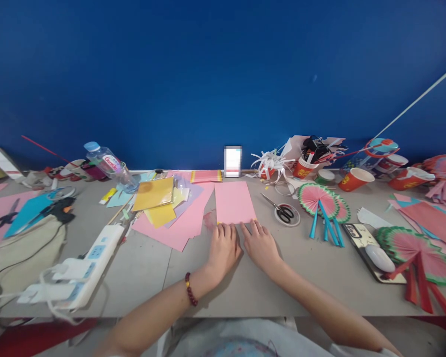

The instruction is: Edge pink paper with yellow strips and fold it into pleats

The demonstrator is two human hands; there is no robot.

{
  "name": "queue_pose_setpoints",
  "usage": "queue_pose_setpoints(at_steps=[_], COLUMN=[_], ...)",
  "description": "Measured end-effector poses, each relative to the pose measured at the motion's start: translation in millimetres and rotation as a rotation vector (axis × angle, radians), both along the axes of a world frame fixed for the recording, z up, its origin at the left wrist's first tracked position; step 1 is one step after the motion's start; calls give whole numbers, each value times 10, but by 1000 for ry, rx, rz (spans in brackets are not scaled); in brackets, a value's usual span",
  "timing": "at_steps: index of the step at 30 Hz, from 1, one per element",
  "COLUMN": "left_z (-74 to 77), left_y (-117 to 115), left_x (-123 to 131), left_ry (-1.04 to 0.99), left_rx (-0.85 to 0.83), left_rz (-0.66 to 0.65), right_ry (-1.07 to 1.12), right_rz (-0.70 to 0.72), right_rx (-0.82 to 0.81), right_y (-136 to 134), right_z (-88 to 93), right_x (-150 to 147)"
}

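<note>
1. Inspecting the hands first, we find both palm down at the near edge of a pink sheet (235, 201), fingers lying close together and bent a little.
2. We record the left hand (226, 248) at the near left corner of the pink sheet and the right hand (260, 245) at its near right corner, the two just apart. The thumbs are largely hidden, so we cannot tell whether either hand pinches the edge or merely presses it.
3. We note a dark red beaded bracelet (191, 289) on the left wrist.
4. We locate the pink sheet flat on the grey worktop (134, 277), straight ahead of the person, with specks of yellow at its near corners.
5. To its left we observe loose pink papers (182, 235), carrying yellow and lilac sheets and a wrapped gold pack (154, 193).
6. To its right we see scissors (278, 209) lying across a tape roll (298, 216), then a pleated fan (315, 198) with blue strips.
7. Farther right we list a white mouse (379, 258) on a phone (359, 235), beside a second fan (418, 250) with red strips.
8. Farther left we log a white power strip (104, 245) and a tilted clear bottle (113, 166).
9. Behind everything we find a blue wall (208, 74).
</note>
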State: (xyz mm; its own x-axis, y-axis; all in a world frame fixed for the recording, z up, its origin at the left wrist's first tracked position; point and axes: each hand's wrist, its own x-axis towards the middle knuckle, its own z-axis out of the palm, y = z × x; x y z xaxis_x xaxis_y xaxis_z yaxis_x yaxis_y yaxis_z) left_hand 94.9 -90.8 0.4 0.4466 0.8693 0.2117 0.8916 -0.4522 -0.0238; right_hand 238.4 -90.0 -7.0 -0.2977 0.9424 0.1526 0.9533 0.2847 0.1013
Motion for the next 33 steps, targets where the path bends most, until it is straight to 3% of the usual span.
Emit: queue_pose_setpoints(at_steps=[12, 26, 33], left_z=[28, -3, 82], left_y=[-8, -16, -19], left_x=[22, 14, 18], left_ry=[113, 12, 45], left_rx=[17, 4, -18], left_rz=[25, 24, 51], right_ry=[-13, -32, -55], right_rz=[6, 31, 30], right_rx=[-11, -4, -14], right_y=[-30, -12, -20], right_z=[44, 62, 65], right_x=[1, 17, 18])
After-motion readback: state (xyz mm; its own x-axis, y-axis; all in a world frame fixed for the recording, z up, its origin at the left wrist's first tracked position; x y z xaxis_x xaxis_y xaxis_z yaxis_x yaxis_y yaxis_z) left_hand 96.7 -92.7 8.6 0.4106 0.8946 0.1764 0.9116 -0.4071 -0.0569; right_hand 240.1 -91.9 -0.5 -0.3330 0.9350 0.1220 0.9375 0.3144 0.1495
